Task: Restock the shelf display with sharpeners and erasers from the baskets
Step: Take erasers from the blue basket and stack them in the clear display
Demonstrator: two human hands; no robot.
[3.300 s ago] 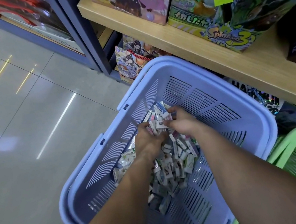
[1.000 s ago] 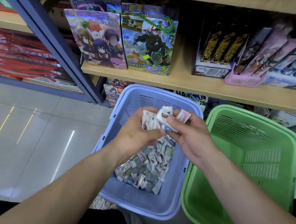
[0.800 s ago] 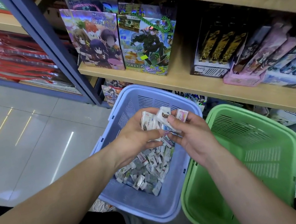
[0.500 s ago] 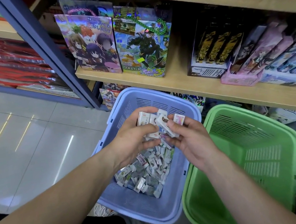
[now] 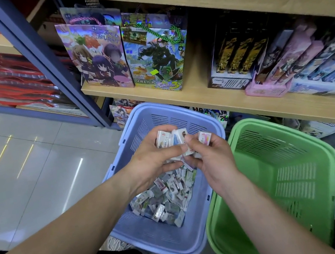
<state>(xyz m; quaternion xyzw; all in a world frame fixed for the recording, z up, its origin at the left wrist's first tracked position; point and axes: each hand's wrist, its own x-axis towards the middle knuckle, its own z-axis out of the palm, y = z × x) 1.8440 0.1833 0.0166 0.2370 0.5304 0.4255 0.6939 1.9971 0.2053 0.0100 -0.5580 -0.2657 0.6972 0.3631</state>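
Clutching erasers (image 5: 169, 140) w/ L hand (image 5: 151, 162) & R hand (image 5: 214, 156), over blue basket (image 5: 158, 238).

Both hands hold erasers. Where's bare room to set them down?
Free: bare wood between the Splatoon bag and the black box on the shelf; the floor of the green basket. Crowded: pink and blue boxes further right; eraser pile in the blue basket.

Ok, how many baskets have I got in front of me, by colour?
Blue basket: 1, with the loose small packs in it
Green basket: 1
Total: 2 baskets
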